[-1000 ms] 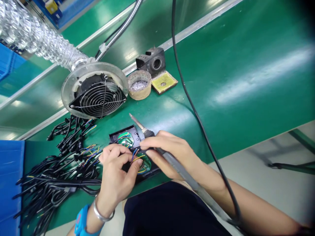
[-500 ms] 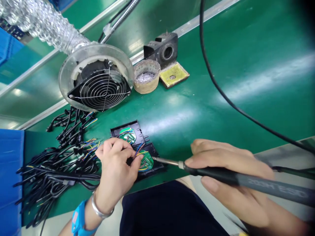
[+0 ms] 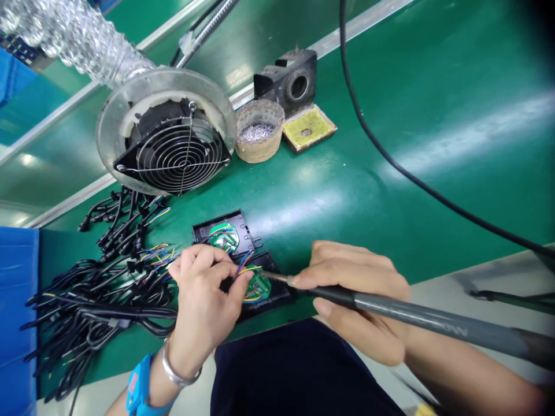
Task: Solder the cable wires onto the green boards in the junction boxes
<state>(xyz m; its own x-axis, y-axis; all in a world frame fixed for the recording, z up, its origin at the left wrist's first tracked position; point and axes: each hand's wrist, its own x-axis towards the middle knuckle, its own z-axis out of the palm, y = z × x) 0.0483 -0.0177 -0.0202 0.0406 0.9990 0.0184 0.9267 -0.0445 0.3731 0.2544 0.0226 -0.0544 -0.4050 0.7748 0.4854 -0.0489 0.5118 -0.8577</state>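
My left hand (image 3: 202,300) pinches thin coloured wires (image 3: 243,264) over a round green circuit board (image 3: 259,286) that sits in a black plastic tray (image 3: 277,296) at the bench's front edge. My right hand (image 3: 364,300) is closed on a grey soldering iron (image 3: 433,320), whose metal tip touches the board beside the wires. A second black tray with another green board (image 3: 224,236) lies just behind the first.
A fume fan (image 3: 167,130) on a foil duct stands at the back left. Beside it are a cup of solder scraps (image 3: 259,137), a yellow sponge (image 3: 309,128) and a black iron stand (image 3: 289,82). Several black cables (image 3: 99,289) are heaped left. A blue bin (image 3: 17,312) is far left.
My right hand turned the soldering iron round from pointing up and back, then brought its tip leftward onto the green board. My left hand kept its pinch on the wires.
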